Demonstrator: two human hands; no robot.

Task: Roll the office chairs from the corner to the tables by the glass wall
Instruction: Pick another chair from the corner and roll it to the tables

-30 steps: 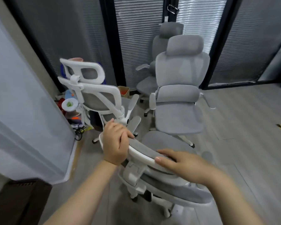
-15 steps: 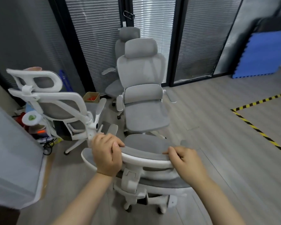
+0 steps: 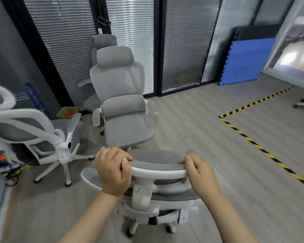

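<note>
My left hand (image 3: 112, 172) and right hand (image 3: 199, 170) are both clenched on the headrest (image 3: 158, 168); bare floor (image 3: 209, 137) lies right, up to the tape (image 3: 263, 151).

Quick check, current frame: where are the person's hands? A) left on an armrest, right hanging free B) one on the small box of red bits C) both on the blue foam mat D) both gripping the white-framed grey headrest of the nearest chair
D: the left hand and right hand each wrap an end of the white-framed grey headrest of the nearest chair, with the blue foam mat leaning far off against the wall.
</note>
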